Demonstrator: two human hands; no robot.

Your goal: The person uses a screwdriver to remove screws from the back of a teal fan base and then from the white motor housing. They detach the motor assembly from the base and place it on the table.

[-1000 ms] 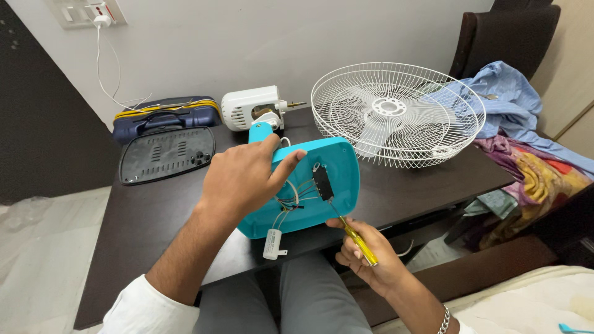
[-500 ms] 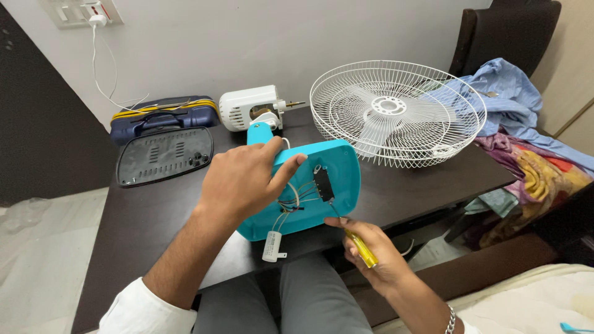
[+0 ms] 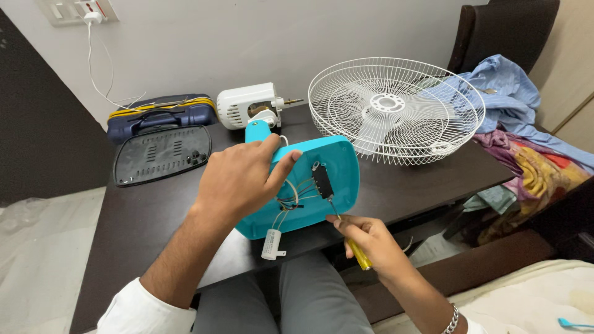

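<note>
My left hand (image 3: 241,179) grips the upper edge of a turquoise fan base (image 3: 334,167), tilted up on the dark table so its open underside faces me. Inside it sit a black switch block (image 3: 322,179) and loose wires (image 3: 291,201), and a small white capacitor (image 3: 271,244) dangles below. My right hand (image 3: 365,238) holds a yellow-handled screwdriver (image 3: 357,253) with its tip set against the base just under the switch block. The white fan motor (image 3: 247,105) stays attached behind the base's neck.
A white wire fan guard with its blades (image 3: 396,108) lies on the dark table (image 3: 142,210) at the right. A black base cover plate (image 3: 162,154) and a blue case (image 3: 161,111) lie at back left. Clothes (image 3: 520,142) are heaped beside a chair at the right.
The right hand has shifted slightly up and left, bringing the screwdriver tip closer under the switch block. The left hand keeps its hold on the base.
</note>
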